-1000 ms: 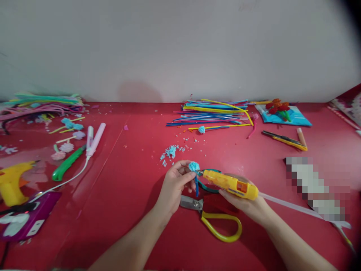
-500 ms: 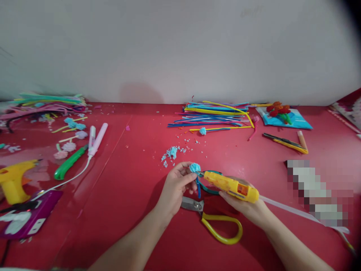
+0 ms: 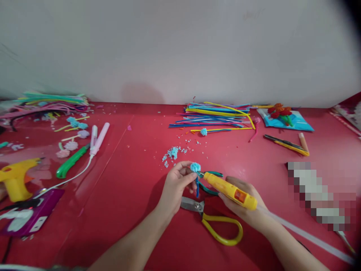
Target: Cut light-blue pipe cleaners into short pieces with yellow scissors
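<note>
Just beyond the yellow-handled metal scissors (image 3: 199, 206) on the red surface (image 3: 126, 226), pinches a small, fluffy light-blue ball (image 3: 195, 167) with a short dark-blue stem (image 3: 197, 190) in the left hand (image 3: 176, 184), thumb and fingers closed on the base of the ball. Beyond the scissors and slightly to the right, grips a yellow plastic glue gun (image 3: 229, 189) in the right hand (image 3: 242, 213), fingers clamped around it, partly hidden by the gun. Points the thin metal nozzle at the underside of the ball; cannot tell contact from a narrow gap there. Has a long, translucent whitish rod (image 3: 310, 238) at the back of the gun, slanting down to the right of the scissors.

Also has a dark-teal looped handle (image 3: 208, 190) just beyond the scissors, a loose heap of light-blue fuzzy clippings (image 3: 172, 153) farther beyond and to the left, and, well beyond the scissors, a second fluffy light-blue ball (image 3: 203, 131) near a bundle of multicoloured fuzzy stems (image 3: 217, 111).
</note>
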`<state>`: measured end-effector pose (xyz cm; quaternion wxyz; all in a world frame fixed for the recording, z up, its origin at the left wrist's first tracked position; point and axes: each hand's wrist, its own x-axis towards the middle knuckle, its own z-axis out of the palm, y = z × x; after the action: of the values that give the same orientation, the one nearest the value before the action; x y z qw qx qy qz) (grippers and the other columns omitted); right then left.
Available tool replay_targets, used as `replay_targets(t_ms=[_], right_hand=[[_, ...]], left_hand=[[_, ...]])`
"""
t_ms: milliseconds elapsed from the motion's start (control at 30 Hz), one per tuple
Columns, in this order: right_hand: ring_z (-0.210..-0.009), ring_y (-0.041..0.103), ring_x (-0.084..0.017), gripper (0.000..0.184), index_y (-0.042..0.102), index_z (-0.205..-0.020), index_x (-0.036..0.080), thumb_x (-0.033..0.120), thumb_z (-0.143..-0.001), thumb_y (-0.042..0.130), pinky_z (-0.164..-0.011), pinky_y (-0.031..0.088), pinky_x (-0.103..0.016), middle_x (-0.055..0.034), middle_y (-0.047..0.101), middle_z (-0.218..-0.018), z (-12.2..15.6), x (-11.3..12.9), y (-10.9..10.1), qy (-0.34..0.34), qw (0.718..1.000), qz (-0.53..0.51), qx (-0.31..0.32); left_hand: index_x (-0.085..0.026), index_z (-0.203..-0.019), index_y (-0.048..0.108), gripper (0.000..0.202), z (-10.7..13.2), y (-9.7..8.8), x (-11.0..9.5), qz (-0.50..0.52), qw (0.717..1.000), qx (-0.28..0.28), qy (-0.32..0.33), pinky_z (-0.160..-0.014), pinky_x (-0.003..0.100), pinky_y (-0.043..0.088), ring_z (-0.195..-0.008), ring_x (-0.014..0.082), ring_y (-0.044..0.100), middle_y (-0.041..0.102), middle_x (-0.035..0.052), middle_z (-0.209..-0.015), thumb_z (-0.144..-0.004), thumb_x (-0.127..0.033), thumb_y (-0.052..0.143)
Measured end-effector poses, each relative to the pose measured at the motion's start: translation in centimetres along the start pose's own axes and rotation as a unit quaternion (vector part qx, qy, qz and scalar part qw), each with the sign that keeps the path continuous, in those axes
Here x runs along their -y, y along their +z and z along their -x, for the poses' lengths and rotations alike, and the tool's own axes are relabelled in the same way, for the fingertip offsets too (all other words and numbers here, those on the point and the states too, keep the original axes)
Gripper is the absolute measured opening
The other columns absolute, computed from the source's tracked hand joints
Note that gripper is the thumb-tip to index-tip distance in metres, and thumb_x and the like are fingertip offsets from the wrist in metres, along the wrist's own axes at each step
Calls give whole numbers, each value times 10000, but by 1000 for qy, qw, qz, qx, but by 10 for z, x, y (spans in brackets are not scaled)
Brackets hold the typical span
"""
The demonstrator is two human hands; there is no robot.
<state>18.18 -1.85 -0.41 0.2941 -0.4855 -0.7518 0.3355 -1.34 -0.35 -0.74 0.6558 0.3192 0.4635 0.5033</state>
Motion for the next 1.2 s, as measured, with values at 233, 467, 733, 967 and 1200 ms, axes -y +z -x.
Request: replay_targets(t_ms=[233, 467, 733, 967, 1200], right_hand=[[-545, 480, -98, 98, 465, -710, 199, 282, -755, 493, -491, 353, -216, -6, 488, -728, -5, -13, -15, 14, 984, 160, -77], [-677, 529, -179, 231, 476, -869, 175, 159, -647, 540, -602, 423, -308, -66, 481, -865, -11, -54, -34, 77, 950, 297, -59], [-850, 496, -166, 146, 528, -927, 211, 186, -789, 487, -765, 403, -318, -54, 544, -909, -20, 20, -21, -138, 982, 127, -27], [-802, 477, -173, 146, 557, -923, 176, 184, -803, 474, -725, 382, -335, -66, 570, -872, -27, 16, 0, -214, 964, 149, -41], [-774, 476, -155, 104, 562, -868, 186, 198, -808, 478, -719, 372, -325, -50, 574, -849, -28, 7, -1, -224, 964, 135, -46]], left_hand=[[-164, -911, 494, 228, -3, -2, -2, 6, 1000, -4, -16, -378, 152, 337, -441, 54, 485, 570, 0, -682, -704, -183, 587], [-153, -896, 518, 197, -1, -1, -3, 35, 997, 24, -58, -385, 128, 326, -439, 28, 461, 568, 2, -678, -714, -179, 587], [-155, -921, 518, 219, 4, 3, -2, 22, 992, 58, -108, -370, 123, 324, -423, 26, 450, 567, -4, -660, -711, -163, 578], [-159, -903, 537, 217, 6, 7, 1, 15, 988, 71, -134, -356, 123, 316, -409, 22, 440, 489, -44, -615, -695, -170, 597], [-150, -898, 550, 242, 6, 9, 2, 10, 987, 72, -143, -362, 131, 322, -407, 29, 442, 485, -50, -582, -672, -198, 623]])
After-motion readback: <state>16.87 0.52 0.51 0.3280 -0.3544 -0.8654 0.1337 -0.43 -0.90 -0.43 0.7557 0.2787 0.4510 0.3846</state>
